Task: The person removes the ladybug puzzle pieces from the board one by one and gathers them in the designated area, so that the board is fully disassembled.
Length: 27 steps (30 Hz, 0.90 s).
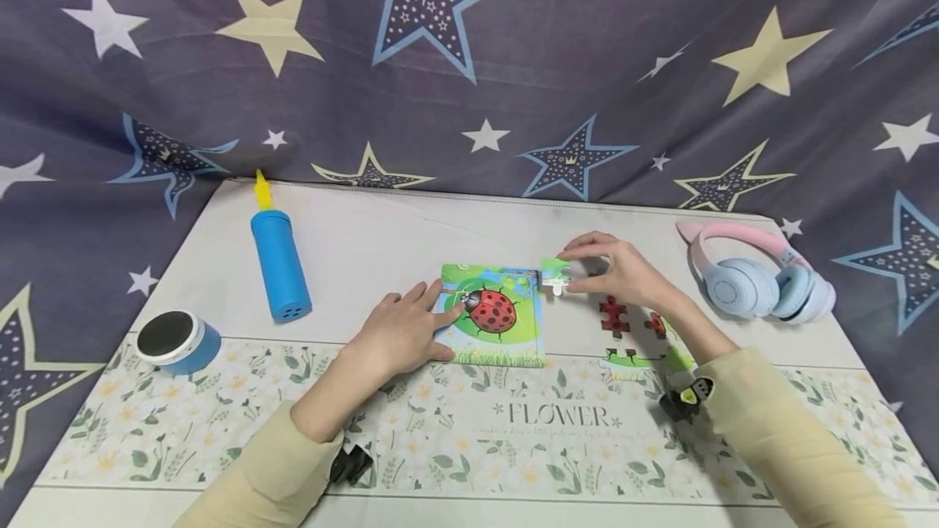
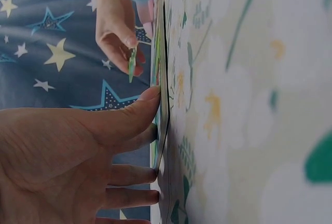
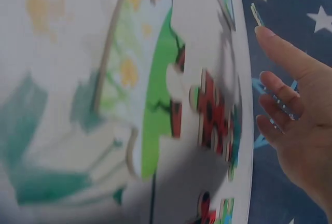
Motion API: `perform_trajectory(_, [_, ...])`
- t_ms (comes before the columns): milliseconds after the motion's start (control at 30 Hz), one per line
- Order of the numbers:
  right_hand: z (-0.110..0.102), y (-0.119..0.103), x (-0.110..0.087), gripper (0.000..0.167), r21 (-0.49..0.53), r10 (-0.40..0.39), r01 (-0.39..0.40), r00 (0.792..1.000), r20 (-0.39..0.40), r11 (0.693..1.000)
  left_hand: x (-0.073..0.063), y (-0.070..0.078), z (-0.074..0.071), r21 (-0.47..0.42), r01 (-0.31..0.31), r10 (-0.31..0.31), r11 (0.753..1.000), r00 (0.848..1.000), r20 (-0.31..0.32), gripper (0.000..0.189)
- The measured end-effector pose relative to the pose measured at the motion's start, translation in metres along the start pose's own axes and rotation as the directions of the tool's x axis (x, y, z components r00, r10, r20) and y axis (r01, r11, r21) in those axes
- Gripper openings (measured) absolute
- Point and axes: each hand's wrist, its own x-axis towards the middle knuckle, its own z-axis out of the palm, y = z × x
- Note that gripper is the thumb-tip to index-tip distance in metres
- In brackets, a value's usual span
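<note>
A square ladybug puzzle board lies flat in the middle of the table. My left hand rests on its left side, the fingers extended and thumb near the lower left corner. Just beyond the board's upper right corner, my right hand pinches a green and white jigsaw piece between thumb and fingers. The left wrist view shows that piece held on edge, above the table. Beneath and beside my right forearm lie loose jigsaw pieces: a red one, a black-spotted red one and green ones.
Pink and blue headphones stand at the right. To the left are a blue hand pump with a yellow nozzle and a round blue jar-like object with a dark top. A star-patterned curtain hangs behind the table.
</note>
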Motion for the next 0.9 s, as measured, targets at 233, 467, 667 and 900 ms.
perform_trajectory(233, [-0.006, 0.012, -0.002, 0.048, -0.016, 0.039, -0.038, 0.999, 0.027, 0.999, 0.0, 0.001, 0.0, 0.001, 0.0, 0.0, 1.0, 1.0, -0.008, 0.067])
perform_trajectory(467, [-0.009, 0.02, -0.006, 0.048, -0.024, 0.075, -0.074, 0.996, 0.056, 0.997, 0.001, 0.001, 0.0, 0.001, 0.001, -0.001, 1.0, 1.0, -0.007, 0.067])
perform_trajectory(667, [-0.008, 0.025, -0.007, 0.047, -0.043, 0.083, -0.081, 0.995, 0.061, 0.996, 0.001, 0.001, 0.0, -0.002, 0.006, -0.006, 1.0, 1.0, -0.001, 0.067])
perform_trajectory(900, [-0.007, 0.027, -0.006, 0.049, -0.072, 0.093, -0.088, 0.993, 0.067, 0.993, 0.001, 0.001, 0.001, -0.014, 0.006, -0.006, 1.0, 1.0, -0.008, 0.068])
